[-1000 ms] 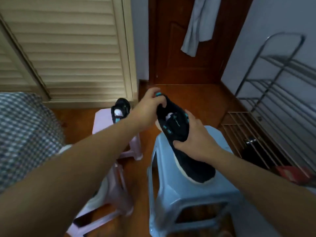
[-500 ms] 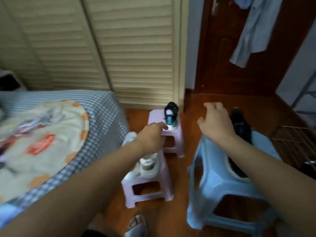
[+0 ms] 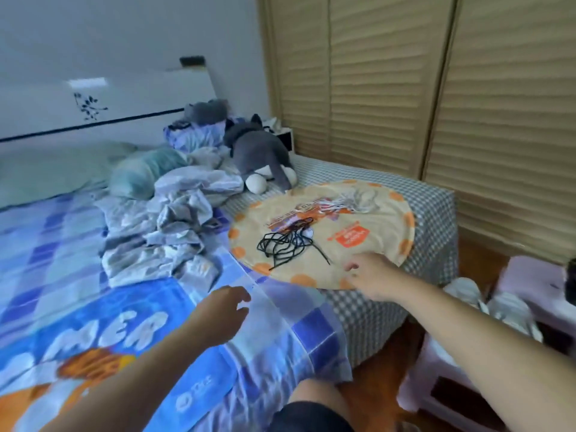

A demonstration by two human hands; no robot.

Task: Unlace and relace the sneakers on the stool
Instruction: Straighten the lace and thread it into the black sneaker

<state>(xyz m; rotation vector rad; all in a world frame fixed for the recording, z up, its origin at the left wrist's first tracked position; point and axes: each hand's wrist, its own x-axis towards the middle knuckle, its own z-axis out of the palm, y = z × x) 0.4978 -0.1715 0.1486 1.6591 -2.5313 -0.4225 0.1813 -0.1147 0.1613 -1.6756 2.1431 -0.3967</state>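
On the round mat: black lace (image 3: 288, 246) lies loose in a tangle on the orange-spotted round mat (image 3: 386, 241) at the bed's corner; white laces (image 3: 346, 203) lie bunched further back on the same mat.
Right hand: right hand (image 3: 369, 275) reaches over the mat's near edge, just beside the black lace's trailing end, fingers relaxed and holding nothing.
Left hand: left hand (image 3: 223, 313) hovers over the blue bedsheet (image 3: 93, 322), fingers loosely spread, empty.
Step in hand: judging by the loose laces, unlacing looks done; the person appears to be fetching a lace for relacing.
Next move: likely calls for pinching one end of the black lace and lifting it free of its tangle, then carrying it to its sneaker.
Sneakers: white sneakers (image 3: 495, 302) sit on a lilac stool (image 3: 442, 378) at right, blurred.
Hard to make out: a dark shape at the right edge is cut off; whether the right fingertips touch the mat cannot be told.
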